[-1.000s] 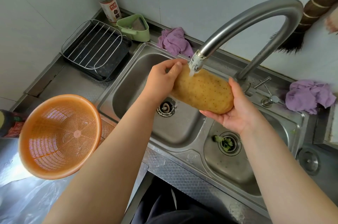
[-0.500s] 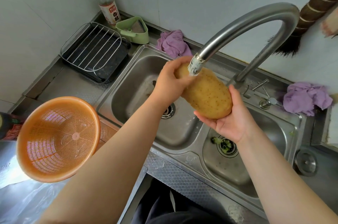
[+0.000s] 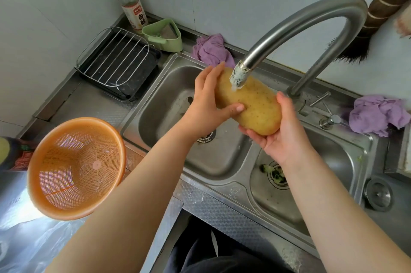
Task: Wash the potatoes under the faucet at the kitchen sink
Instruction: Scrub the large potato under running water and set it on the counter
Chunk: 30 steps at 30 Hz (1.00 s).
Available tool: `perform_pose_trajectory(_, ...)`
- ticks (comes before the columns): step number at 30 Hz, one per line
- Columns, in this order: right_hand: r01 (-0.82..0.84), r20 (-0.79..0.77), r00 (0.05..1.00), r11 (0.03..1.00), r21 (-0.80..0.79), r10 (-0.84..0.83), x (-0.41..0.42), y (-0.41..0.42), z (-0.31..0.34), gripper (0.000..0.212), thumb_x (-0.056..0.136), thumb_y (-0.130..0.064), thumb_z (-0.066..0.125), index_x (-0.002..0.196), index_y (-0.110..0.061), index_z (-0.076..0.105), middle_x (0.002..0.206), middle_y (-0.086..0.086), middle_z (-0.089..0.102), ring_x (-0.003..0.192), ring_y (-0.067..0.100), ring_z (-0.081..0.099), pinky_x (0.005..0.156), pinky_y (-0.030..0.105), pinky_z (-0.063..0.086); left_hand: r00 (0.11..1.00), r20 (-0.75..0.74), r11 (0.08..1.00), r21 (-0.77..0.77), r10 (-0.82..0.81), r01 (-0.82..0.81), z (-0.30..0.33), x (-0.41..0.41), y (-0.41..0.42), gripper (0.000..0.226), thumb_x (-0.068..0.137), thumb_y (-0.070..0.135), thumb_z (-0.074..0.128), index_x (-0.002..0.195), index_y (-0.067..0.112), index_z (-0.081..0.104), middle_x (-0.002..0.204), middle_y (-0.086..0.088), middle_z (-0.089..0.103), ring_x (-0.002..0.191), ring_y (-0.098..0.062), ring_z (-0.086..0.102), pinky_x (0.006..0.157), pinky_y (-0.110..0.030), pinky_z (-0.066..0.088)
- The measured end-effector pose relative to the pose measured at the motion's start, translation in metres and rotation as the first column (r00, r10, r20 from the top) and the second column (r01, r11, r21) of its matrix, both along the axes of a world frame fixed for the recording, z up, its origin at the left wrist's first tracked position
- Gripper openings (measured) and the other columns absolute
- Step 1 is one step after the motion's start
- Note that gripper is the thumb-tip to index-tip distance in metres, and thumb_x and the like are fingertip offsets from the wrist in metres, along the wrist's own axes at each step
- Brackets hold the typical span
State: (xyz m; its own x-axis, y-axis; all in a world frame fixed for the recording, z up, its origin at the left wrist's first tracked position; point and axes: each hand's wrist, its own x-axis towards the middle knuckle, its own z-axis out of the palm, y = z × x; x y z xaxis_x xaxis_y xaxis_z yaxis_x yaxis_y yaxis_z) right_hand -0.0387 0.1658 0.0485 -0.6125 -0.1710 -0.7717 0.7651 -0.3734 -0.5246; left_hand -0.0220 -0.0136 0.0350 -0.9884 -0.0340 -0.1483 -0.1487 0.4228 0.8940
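Note:
A large yellow speckled potato is held over the left basin of the steel double sink, right under the spout of the curved steel faucet. Water from the spout strikes its top. My left hand grips the potato's left end, thumb across its front. My right hand cups its right end from below. Both hands hold the potato tilted, its left end higher.
An orange plastic colander stands on the counter at the left. A wire rack in a black tray, a green sponge holder and a vinegar bottle sit behind. Purple cloths lie on the sink's back rim.
My left hand has slid down the potato's left end, the thumb now lying across its front. The potato has turned a little under the spout.

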Motion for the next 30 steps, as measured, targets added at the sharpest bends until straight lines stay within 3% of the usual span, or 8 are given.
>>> perform_pose_trajectory(3, 0.002, 0.061, 0.998, 0.998, -0.058, 0.002, 0.006, -0.009, 0.002, 0.058, 0.087, -0.062, 0.056, 0.123, -0.017, 0.062, 0.109, 0.017, 0.073, 0.086, 0.038, 0.074, 0.047, 0.025, 0.057, 0.994, -0.061, 0.995, 0.053, 0.09, -0.087, 0.0, -0.001, 0.007, 0.097, 0.077, 0.045, 0.082, 0.151, 0.042, 0.02, 0.158, 0.001, 0.012, 0.15, -0.023, 0.017, 0.121, -0.042, 0.028)
perform_pose_trajectory(7, 0.04, 0.082, 0.996, 0.995, -0.093, -0.032, 0.014, -0.02, -0.001, 0.058, 0.087, -0.062, 0.056, 0.122, -0.015, 0.059, 0.111, 0.019, 0.07, 0.079, 0.038, 0.074, 0.048, 0.025, 0.058, 0.902, -0.186, 0.918, 0.154, 0.389, -0.364, -0.003, -0.009, 0.01, 0.039, 0.092, 0.027, 0.066, 0.13, 0.022, 0.059, 0.132, 0.0, 0.049, 0.127, -0.017, 0.05, 0.109, -0.034, 0.042)
perform_pose_trajectory(10, 0.027, 0.062, 0.998, 0.998, -0.057, -0.024, 0.018, -0.017, -0.004, 0.055, 0.088, -0.06, 0.057, 0.12, -0.015, 0.059, 0.109, 0.019, 0.07, 0.081, 0.039, 0.074, 0.047, 0.025, 0.058, 0.801, -0.056, 0.777, 0.294, 0.595, -0.557, -0.003, -0.015, 0.008, 0.017, 0.099, 0.022, 0.055, 0.109, 0.02, 0.07, 0.091, 0.01, 0.066, 0.083, -0.005, 0.06, 0.078, -0.026, 0.05)
perform_pose_trajectory(12, 0.009, 0.041, 0.999, 1.0, -0.022, -0.008, 0.018, -0.015, -0.007, 0.051, 0.087, -0.06, 0.058, 0.116, -0.017, 0.058, 0.109, 0.019, 0.069, 0.083, 0.039, 0.074, 0.047, 0.025, 0.058, 0.722, 0.055, 0.667, 0.339, 0.69, -0.663, -0.005, -0.018, 0.007, 0.022, 0.102, 0.019, 0.05, 0.099, 0.023, 0.071, 0.091, 0.011, 0.069, 0.086, -0.006, 0.062, 0.082, -0.028, 0.052)
perform_pose_trajectory(15, -0.015, 0.07, 0.997, 1.0, -0.025, 0.017, 0.015, -0.005, -0.011, 0.055, 0.087, -0.061, 0.057, 0.117, -0.014, 0.059, 0.101, 0.021, 0.074, 0.078, 0.038, 0.074, 0.044, 0.025, 0.056, 0.783, 0.278, 0.639, 0.458, 0.557, -0.617, -0.01, -0.018, 0.004, 0.022, 0.097, 0.035, 0.054, 0.102, 0.031, 0.075, 0.113, 0.004, 0.073, 0.111, -0.015, 0.065, 0.102, -0.043, 0.053)
perform_pose_trajectory(17, -0.056, 0.111, 0.992, 0.997, -0.057, 0.062, 0.011, 0.004, -0.015, 0.059, 0.088, -0.061, 0.055, 0.116, -0.01, 0.061, 0.087, 0.02, 0.077, 0.071, 0.036, 0.073, 0.042, 0.024, 0.055, 0.813, 0.449, 0.517, 0.628, 0.37, -0.582, -0.009, -0.017, 0.0, 0.034, 0.087, 0.04, 0.061, 0.116, 0.029, 0.074, 0.124, -0.002, 0.072, 0.121, -0.023, 0.064, 0.106, -0.049, 0.05)
perform_pose_trajectory(21, -0.132, 0.184, 0.971, 0.984, -0.119, 0.153, 0.008, 0.019, -0.03, 0.07, 0.085, -0.068, 0.052, 0.117, -0.008, 0.066, 0.086, 0.018, 0.075, 0.067, 0.033, 0.071, 0.041, 0.024, 0.055, 0.845, 0.508, 0.367, 0.764, 0.166, -0.531, -0.007, -0.018, 0.002, 0.053, 0.086, 0.027, 0.066, 0.137, 0.011, 0.061, 0.115, -0.011, 0.072, 0.106, -0.027, 0.067, 0.098, -0.045, 0.051)
perform_pose_trajectory(30, 0.009, 0.268, 0.961, 0.962, -0.272, 0.066, 0.005, 0.016, -0.05, 0.054, 0.087, -0.059, 0.056, 0.108, -0.011, 0.071, 0.101, 0.019, 0.075, 0.091, 0.04, 0.07, 0.068, 0.048, 0.062, 0.86, 0.481, 0.491, 0.715, 0.172, -0.498, -0.006, -0.02, 0.019, 0.025, 0.101, 0.027, 0.055, 0.111, 0.01, 0.071, 0.101, -0.008, 0.075, 0.102, -0.023, 0.069, 0.102, -0.043, 0.053)
